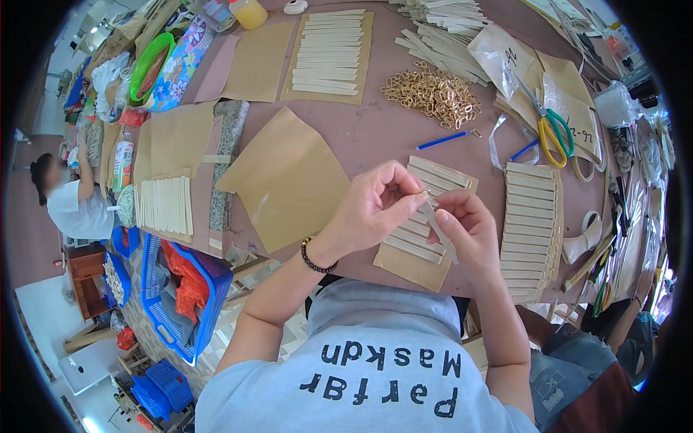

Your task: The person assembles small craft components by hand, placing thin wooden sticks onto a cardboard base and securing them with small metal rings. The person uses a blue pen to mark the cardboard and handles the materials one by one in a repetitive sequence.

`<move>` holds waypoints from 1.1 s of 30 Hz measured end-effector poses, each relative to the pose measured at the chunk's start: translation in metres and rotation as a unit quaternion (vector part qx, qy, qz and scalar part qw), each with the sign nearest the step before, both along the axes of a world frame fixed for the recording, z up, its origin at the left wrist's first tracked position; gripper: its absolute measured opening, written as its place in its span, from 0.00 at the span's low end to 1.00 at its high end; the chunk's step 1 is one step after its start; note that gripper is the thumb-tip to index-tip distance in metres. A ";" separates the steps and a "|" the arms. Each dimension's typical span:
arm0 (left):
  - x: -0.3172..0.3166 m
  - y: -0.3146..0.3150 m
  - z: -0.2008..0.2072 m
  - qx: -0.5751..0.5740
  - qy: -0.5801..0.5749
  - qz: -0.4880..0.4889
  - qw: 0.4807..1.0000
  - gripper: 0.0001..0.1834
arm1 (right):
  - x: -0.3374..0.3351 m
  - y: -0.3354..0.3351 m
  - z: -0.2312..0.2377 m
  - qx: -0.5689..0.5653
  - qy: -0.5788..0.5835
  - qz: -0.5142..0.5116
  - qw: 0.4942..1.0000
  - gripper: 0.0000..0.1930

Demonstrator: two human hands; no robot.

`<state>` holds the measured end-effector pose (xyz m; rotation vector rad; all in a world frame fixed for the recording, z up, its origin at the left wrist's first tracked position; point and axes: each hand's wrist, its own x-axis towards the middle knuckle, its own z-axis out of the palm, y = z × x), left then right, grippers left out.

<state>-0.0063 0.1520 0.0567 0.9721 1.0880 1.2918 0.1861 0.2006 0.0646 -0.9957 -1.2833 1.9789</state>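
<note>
Above a tan card with rows of pale strips [412, 234], both my hands meet at one narrow pale strip [445, 242]. My left hand [377, 208] pinches a small gold metal piece [426, 192] at the strip's upper end. It looks like one of the gold rings or clasps from the pile, but my fingers partly hide it. My right hand [468, 229] grips the strip between thumb and fingers, and the lower end hangs free. Beyond my hands lies a heap of gold metal clasps [433, 94].
A blue pen [442, 141] and scissors with yellow and green handles [552, 133] lie ahead. More strip-covered cards [532, 224] stack at right. A brown paper sheet [289, 180] is at left. A blue basket [184, 303] stands beside the table; another person [76, 195] is farther left.
</note>
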 end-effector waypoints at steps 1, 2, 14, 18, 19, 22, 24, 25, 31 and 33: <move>0.001 -0.004 -0.001 -0.003 0.005 0.006 1.000 0.05 | 0.000 -0.001 0.000 0.043 -0.037 0.012 0.998 0.11; 0.001 -0.007 -0.002 -0.005 0.010 0.012 1.000 0.05 | 0.000 -0.003 0.000 0.086 -0.073 0.024 0.993 0.10; 0.004 -0.024 -0.006 0.022 0.177 0.199 0.964 0.04 | -0.023 -0.013 0.008 0.274 -0.168 -0.016 0.947 0.05; 0.006 -0.023 -0.007 0.089 0.279 0.215 0.932 0.05 | -0.030 -0.015 0.014 0.337 -0.195 -0.015 0.921 0.05; 0.005 -0.022 -0.006 0.091 0.290 0.216 0.928 0.05 | -0.029 -0.016 0.014 0.342 -0.190 -0.017 0.920 0.05; 0.004 -0.022 -0.003 0.103 0.316 0.213 0.919 0.06 | -0.029 -0.016 0.013 0.358 -0.182 -0.021 0.916 0.05; 0.004 -0.022 -0.002 0.117 0.324 0.202 0.917 0.06 | -0.030 -0.015 0.012 0.370 -0.187 -0.019 0.910 0.05; 0.005 -0.022 -0.001 0.123 0.332 0.197 0.914 0.06 | -0.030 -0.015 0.012 0.380 -0.189 -0.018 0.905 0.05; 0.010 -0.022 0.001 0.162 0.351 0.187 0.903 0.06 | -0.033 -0.014 0.007 0.408 -0.186 -0.020 0.894 0.05; 0.010 -0.022 -0.004 0.183 0.356 0.195 0.896 0.07 | -0.033 -0.014 0.006 0.408 -0.184 -0.022 0.894 0.06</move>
